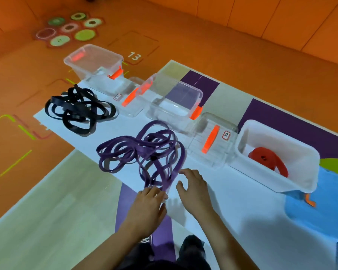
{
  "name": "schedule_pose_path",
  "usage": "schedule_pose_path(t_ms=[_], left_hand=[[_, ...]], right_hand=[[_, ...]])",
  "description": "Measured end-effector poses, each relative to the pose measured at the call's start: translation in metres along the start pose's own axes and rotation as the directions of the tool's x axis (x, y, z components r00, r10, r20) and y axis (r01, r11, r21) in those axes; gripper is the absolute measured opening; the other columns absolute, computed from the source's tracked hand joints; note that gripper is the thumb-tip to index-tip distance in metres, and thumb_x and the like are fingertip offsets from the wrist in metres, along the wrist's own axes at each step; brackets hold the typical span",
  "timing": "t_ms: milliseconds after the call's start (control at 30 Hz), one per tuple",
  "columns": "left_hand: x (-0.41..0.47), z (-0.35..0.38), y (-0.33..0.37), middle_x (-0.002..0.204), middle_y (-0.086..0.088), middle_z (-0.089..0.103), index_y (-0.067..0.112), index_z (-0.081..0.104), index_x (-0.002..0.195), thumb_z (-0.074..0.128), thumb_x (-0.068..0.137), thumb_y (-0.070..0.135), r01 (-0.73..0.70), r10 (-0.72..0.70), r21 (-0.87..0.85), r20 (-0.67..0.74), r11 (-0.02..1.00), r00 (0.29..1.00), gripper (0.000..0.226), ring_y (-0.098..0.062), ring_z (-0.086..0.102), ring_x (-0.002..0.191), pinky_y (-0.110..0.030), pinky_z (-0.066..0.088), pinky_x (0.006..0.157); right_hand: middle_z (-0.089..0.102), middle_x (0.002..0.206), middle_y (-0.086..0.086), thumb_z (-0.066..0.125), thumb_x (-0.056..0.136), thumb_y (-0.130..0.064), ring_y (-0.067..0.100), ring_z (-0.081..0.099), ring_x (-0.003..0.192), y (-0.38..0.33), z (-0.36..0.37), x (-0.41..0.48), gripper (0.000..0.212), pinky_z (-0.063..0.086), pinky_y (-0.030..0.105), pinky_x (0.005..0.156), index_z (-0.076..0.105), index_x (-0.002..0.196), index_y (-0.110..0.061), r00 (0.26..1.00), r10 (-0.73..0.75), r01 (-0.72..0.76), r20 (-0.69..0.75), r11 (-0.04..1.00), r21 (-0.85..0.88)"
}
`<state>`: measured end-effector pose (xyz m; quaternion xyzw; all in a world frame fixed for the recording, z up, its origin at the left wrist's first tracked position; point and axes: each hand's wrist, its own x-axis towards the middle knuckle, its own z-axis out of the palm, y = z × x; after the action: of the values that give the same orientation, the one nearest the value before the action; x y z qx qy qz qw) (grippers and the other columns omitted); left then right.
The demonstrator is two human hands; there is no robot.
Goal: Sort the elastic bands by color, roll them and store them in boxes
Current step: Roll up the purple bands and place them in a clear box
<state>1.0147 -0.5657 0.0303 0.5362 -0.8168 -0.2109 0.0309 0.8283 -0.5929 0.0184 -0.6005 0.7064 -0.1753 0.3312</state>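
Note:
A tangle of purple elastic bands [142,151] lies in the middle of the white table [242,201]. My left hand [150,205] is at the tangle's near end, fingers curled over one purple band. My right hand [193,189] hovers just right of that end with fingers spread, a fingertip close to the band. A tangle of black bands [78,110] lies further left. A rolled red band [267,158] sits inside the white box [300,178] at the right. Two clear boxes [94,59] [183,94] stand at the table's far edge with nothing in them.
Clear lids with orange handles [133,98] [211,141] lie flat beside the boxes. A blue surface [316,215] sits under the white box at the right. The table's left edge runs diagonally over an orange floor. My dark shoes show below the table's near edge.

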Motion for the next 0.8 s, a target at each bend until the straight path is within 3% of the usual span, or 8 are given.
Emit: schedule_pose_path(t_ms=[100, 267, 400, 667, 733, 800], left_hand=[[-0.019, -0.007, -0.043, 0.105, 0.004, 0.064, 0.026, 0.066, 0.109, 0.054, 0.090, 0.034, 0.014, -0.014, 0.025, 0.012, 1.000, 1.000, 0.023, -0.025, 0.061, 0.093, -0.035, 0.049, 0.082], [-0.030, -0.017, -0.098, 0.121, 0.004, 0.061, 0.026, 0.061, 0.124, 0.047, 0.100, 0.036, 0.087, -0.088, 0.015, 0.072, 0.996, 0.994, 0.029, -0.024, 0.056, 0.109, -0.035, 0.043, 0.097], [-0.017, -0.019, -0.121, 0.124, 0.001, 0.061, 0.025, 0.059, 0.129, 0.049, 0.101, 0.034, 0.105, -0.108, 0.028, 0.107, 0.994, 0.988, 0.032, -0.026, 0.057, 0.107, -0.037, 0.043, 0.095], [0.049, -0.025, -0.154, 0.149, -0.007, 0.050, 0.020, 0.050, 0.145, 0.056, 0.097, 0.027, 0.102, -0.131, 0.181, 0.158, 0.978, 0.979, 0.049, -0.036, 0.051, 0.131, -0.047, 0.042, 0.105], [0.067, -0.031, -0.162, 0.153, -0.009, 0.044, 0.021, 0.043, 0.149, 0.059, 0.096, 0.025, 0.090, -0.132, 0.227, 0.176, 0.970, 0.975, 0.056, -0.037, 0.045, 0.137, -0.051, 0.039, 0.109], [0.081, -0.035, -0.168, 0.160, -0.010, 0.034, 0.023, 0.033, 0.155, 0.059, 0.096, 0.024, 0.081, -0.138, 0.274, 0.195, 0.958, 0.971, 0.065, -0.037, 0.035, 0.145, -0.052, 0.034, 0.113]], right_hand=[[0.054, 0.129, -0.007, 0.057, 0.098, -0.028, 0.018, 0.054, 0.121, -0.027, 0.033, -0.007, 0.033, 0.040, 0.032, 0.102, 0.056, 0.131, -0.027, 1.000, 0.027, -0.027, 0.015, 1.000, 0.012], [0.053, 0.129, -0.006, 0.058, 0.097, -0.027, 0.020, 0.056, 0.117, -0.053, 0.064, -0.013, 0.034, 0.045, 0.034, 0.103, 0.055, 0.131, -0.028, 0.995, 0.078, -0.079, 0.064, 0.997, 0.008], [0.054, 0.128, -0.001, 0.062, 0.095, -0.031, 0.025, 0.058, 0.116, -0.056, 0.065, 0.002, 0.038, 0.047, 0.039, 0.102, 0.055, 0.132, -0.026, 0.984, 0.159, -0.156, 0.079, 0.987, -0.042], [0.046, 0.131, 0.011, 0.077, 0.079, -0.051, 0.036, 0.050, 0.123, -0.047, 0.079, 0.066, 0.081, 0.048, 0.047, 0.100, 0.035, 0.139, -0.017, 0.881, 0.447, -0.440, 0.155, 0.894, -0.083], [0.043, 0.134, 0.013, 0.082, 0.077, -0.046, 0.036, 0.052, 0.120, -0.045, 0.086, 0.076, 0.088, 0.051, 0.042, 0.096, 0.031, 0.141, -0.015, 0.850, 0.492, -0.484, 0.186, 0.870, -0.092], [0.042, 0.132, 0.014, 0.081, 0.082, -0.030, 0.033, 0.058, 0.103, -0.043, 0.092, 0.076, 0.078, 0.055, 0.036, 0.082, 0.032, 0.140, -0.014, 0.836, 0.512, -0.508, 0.195, 0.858, -0.076]])
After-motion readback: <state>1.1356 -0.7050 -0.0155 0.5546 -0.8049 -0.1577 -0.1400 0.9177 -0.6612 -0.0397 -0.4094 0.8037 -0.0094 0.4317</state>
